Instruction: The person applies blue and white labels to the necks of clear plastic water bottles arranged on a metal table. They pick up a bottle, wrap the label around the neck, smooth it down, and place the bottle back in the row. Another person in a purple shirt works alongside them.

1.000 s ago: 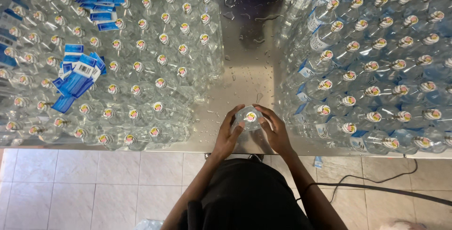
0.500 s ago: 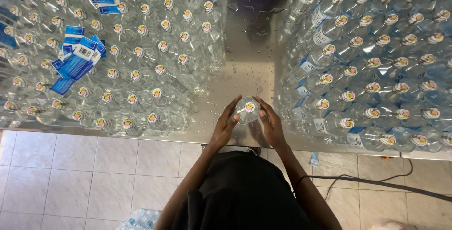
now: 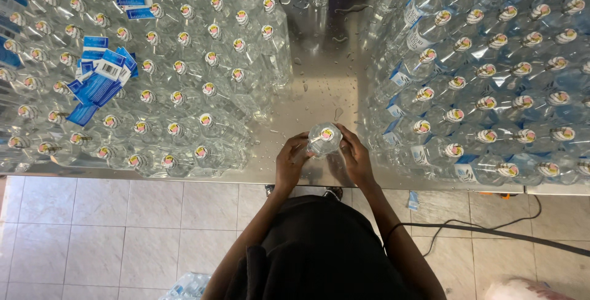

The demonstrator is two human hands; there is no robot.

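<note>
Head view: left hand point(image 3: 289, 163) and right hand point(image 3: 356, 158) both clamp fingers around one clear bottle point(image 3: 324, 139) upright on wet steel table point(image 3: 319, 85), bottle between the fingers. Unlabelled bottles point(image 3: 184, 91) left of them, labelled bottles point(image 3: 491, 85) right, blue labels point(image 3: 98, 82) far left.

The lower body of the clear bottle point(image 3: 323, 138) at centre frame is hidden behind the left hand point(image 3: 290, 162) and right hand point(image 3: 356, 160), so any label cannot be told. The packed bottles at upper left point(image 3: 184, 66) and upper right point(image 3: 491, 60) run off the frame edges. Print on the blue labels point(image 3: 98, 82) is too small to make out. A black cable point(image 3: 491, 233) leaves the frame at lower right.
</note>
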